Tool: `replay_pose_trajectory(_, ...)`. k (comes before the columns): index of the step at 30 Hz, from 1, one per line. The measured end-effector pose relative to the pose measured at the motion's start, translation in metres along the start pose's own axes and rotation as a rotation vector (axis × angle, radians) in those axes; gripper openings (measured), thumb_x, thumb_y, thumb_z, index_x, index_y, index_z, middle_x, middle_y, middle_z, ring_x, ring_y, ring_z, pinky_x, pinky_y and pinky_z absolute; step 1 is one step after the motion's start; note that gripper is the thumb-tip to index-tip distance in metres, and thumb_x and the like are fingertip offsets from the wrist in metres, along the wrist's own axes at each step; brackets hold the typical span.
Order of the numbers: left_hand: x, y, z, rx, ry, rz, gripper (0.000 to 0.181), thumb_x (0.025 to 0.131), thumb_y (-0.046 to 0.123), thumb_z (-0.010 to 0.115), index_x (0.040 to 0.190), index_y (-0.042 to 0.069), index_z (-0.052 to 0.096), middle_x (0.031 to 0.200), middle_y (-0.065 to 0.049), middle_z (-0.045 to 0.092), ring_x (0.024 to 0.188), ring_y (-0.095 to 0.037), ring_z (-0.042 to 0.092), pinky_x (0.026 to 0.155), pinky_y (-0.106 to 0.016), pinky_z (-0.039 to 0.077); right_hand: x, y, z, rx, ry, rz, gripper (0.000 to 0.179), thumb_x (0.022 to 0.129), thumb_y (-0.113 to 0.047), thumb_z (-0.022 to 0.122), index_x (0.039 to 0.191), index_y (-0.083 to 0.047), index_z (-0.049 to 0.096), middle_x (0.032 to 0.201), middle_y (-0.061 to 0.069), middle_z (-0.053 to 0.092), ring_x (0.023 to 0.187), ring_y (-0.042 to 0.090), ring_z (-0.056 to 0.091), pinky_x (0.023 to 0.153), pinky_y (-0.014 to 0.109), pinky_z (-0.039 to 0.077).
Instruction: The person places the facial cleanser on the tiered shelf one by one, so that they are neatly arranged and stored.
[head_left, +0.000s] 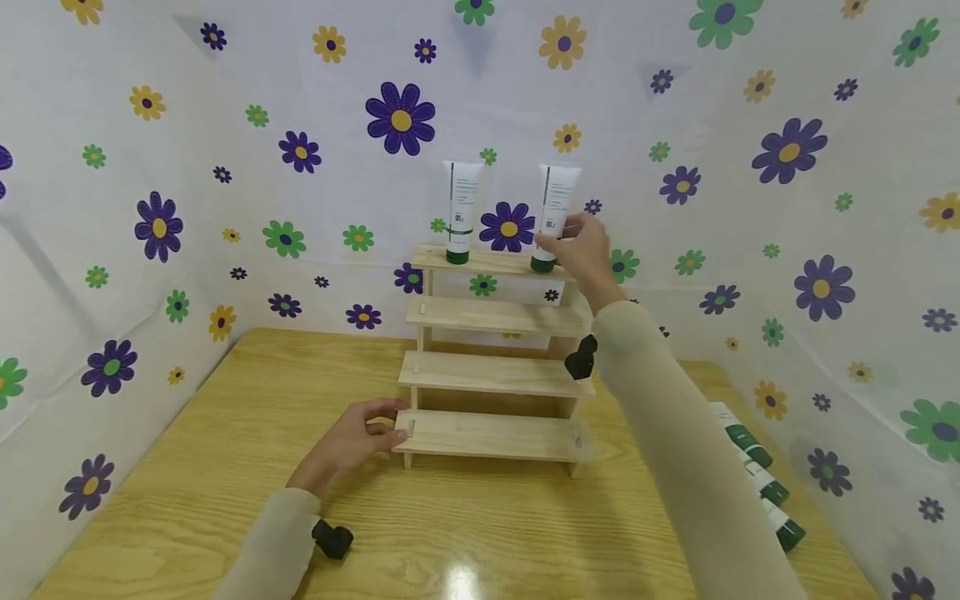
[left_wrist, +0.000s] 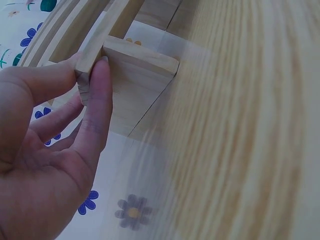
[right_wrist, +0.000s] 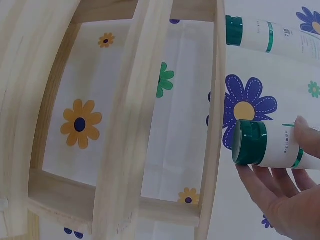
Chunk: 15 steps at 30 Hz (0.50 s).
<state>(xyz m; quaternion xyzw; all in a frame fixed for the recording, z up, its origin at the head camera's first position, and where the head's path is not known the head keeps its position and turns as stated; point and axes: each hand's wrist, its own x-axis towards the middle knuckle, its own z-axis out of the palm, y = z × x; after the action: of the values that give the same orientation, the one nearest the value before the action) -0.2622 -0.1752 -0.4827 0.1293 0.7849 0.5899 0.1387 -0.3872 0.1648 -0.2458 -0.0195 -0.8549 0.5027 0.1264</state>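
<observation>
A yellowish wood-grain table (head_left: 262,400) spreads across the lower half of the frame, light glinting off its surface at bottom centre. On it, mid-frame, stands a pale wooden rack (head_left: 495,372) of four boards, stepped upward and back, its front feet showing beneath the lowest board. A white tube (head_left: 462,208) stands upright on its green cap at the left end of the top board. At lower right, near the table's right side, three more tubes (head_left: 759,478) lie flat in a slanting row, partly hidden, green caps toward the corner.
</observation>
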Motion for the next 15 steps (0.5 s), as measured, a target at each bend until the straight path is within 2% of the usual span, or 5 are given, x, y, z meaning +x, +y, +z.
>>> replay_pose_trajectory(6, 0.0, 0.001, 0.0, 0.008, 0.019, -0.015, 0.052, 0.099, 0.018, 0.072, 0.146, 0.008, 0.054, 0.137, -0.021, 0.055, 0.101, -0.019, 0.07, 0.082, -0.033, 0.063, 0.003, -0.004, 0.01, 0.0, 0.01, -0.001, 0.054, 0.096, -0.026, 0.075, 0.139, -0.005, 0.051, 0.141, 0.015, 0.058, 0.124, 0.028, 0.057, 0.106, 0.039, 0.053)
replay_pose_trajectory(15, 0.0, 0.002, 0.001, 0.007, 0.013, -0.015, 0.052, 0.099, 0.019, 0.071, 0.147, 0.009, 0.054, 0.136, -0.021, 0.055, 0.102, -0.019, 0.069, 0.082, -0.034, 0.063, 0.009, 0.001, 0.022, -0.003, 0.018, -0.013, 0.055, 0.095, -0.025, 0.077, 0.139, -0.006, 0.05, 0.14, 0.015, 0.059, 0.128, 0.028, 0.057, 0.111, 0.041, 0.05)
